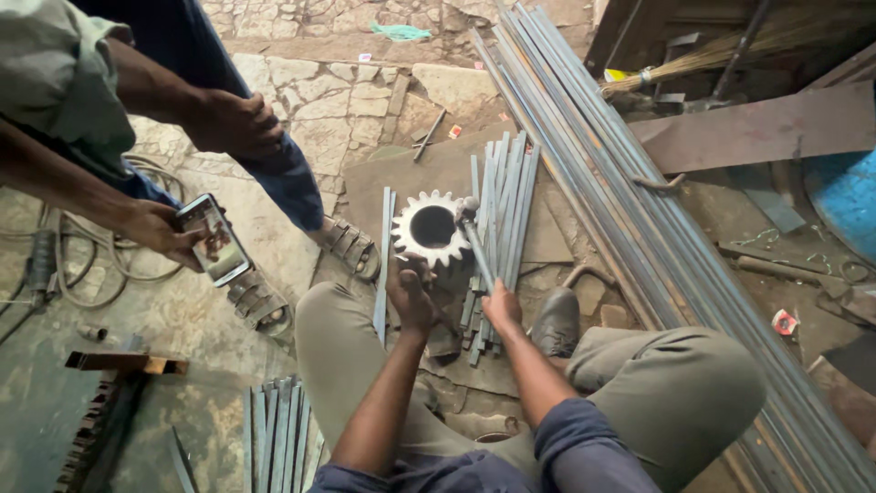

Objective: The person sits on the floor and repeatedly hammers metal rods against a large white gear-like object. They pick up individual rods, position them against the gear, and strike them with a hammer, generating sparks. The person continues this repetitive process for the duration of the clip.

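The right hand is closed around the lower end of a slim steel-handled hammer, whose long axis runs up and slightly left from the hand, its small head just beside the rim of a large grey toothed steel gear wheel lying flat on a rusty brown metal plate. The left hand sits just below the gear, fingers curled at its lower edge; whether it grips anything I cannot tell. A loose bundle of short grey flat steel strips lies right of the gear, pointing away from the person. Another person's hand holds a phone at left.
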